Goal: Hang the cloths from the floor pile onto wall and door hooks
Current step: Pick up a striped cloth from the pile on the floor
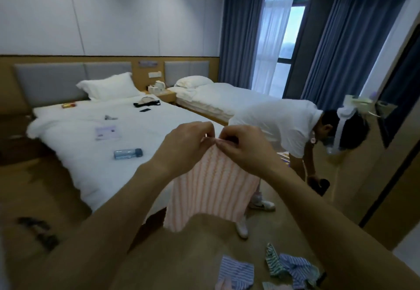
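Note:
A pink and white striped cloth [212, 189] hangs in front of me, held up by its top edge. My left hand [186, 146] and my right hand [241, 147] pinch that edge side by side, fingertips almost touching. On the wooden floor below lies the pile of cloths: a blue striped one [236, 271] and a green and blue striped bunch [291, 266]. No hook shows in this view.
A white bed [91, 149] stands left, with a water bottle [128, 153], papers and small items on it. A second bed [227, 99] stands behind. A person in a white shirt [279, 126] bends over at the right, close to the cloth. Blue curtains and a window fill the far wall.

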### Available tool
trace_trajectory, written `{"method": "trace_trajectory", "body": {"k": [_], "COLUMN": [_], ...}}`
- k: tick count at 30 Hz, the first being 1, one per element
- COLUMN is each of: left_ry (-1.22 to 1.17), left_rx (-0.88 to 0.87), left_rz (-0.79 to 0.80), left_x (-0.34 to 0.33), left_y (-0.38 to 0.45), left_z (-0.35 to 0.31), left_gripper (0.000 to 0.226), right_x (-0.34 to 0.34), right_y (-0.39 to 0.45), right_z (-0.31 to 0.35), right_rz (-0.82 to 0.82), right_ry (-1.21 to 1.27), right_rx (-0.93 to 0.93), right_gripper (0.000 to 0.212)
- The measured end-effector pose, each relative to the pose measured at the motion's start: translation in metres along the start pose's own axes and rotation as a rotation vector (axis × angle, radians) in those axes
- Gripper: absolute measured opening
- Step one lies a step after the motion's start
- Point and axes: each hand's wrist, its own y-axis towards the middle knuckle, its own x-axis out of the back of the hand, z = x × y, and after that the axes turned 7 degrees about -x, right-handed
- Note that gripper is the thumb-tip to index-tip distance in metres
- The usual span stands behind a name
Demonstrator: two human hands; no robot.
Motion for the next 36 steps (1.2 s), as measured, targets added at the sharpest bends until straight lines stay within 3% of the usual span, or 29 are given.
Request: {"method": "trace_trajectory", "body": {"k": [20,28,36], "left_ry": [0.38,0.494,0.597], "left_rx": [0.45,0.528,0.565], "left_rz": [-0.172,-0.317,-0.397], "left_x": [0.313,0.414,0.475], "left_y": [-0.33,-0.403,-0.436], "left_z": [0.134,0.153,0.197], "left_gripper": [0.014,0.012,0.013], "right_x": [-0.155,-0.175,-0.214], "right_y": [-0.006,0.015,0.059], "right_z": [0.427,0.56,0.65], "right_rz": [0.21,0.195,0.168], "right_ry": [0.193,0.282,0.403], "right_rx": [0.494,0.779,0.919], "right_gripper": [0.016,0.013,0.015]}}
